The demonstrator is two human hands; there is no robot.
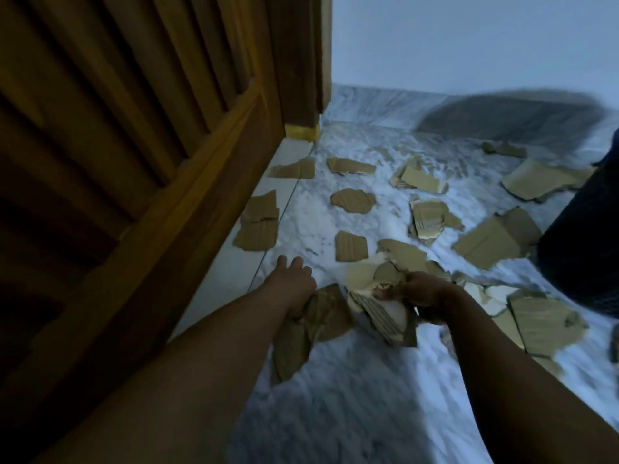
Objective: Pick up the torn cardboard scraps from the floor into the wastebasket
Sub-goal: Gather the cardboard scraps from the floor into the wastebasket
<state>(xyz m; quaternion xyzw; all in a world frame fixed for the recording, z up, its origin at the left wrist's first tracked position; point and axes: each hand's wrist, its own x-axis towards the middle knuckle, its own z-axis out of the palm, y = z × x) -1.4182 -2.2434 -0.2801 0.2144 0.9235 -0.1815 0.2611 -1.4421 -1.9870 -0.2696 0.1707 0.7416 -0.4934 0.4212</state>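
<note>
Several torn brown cardboard scraps [351, 246] lie scattered over the white marbled floor [368, 413]. My right hand [423, 296] grips a bundle of scraps [382, 316] just above the floor at centre. My left hand [294, 279] is beside it on the left. Its fingers stretch forward, and a large crumpled brown scrap [311, 329] hangs from under its palm. The dark mesh wastebasket [579, 249] stands at the right edge, partly cut off.
A wooden slatted door [134, 145] fills the left side, with a pale sill [234, 262] along its foot. A dark mat [509, 118] lies at the far wall. More scraps [542, 319] lie near the basket.
</note>
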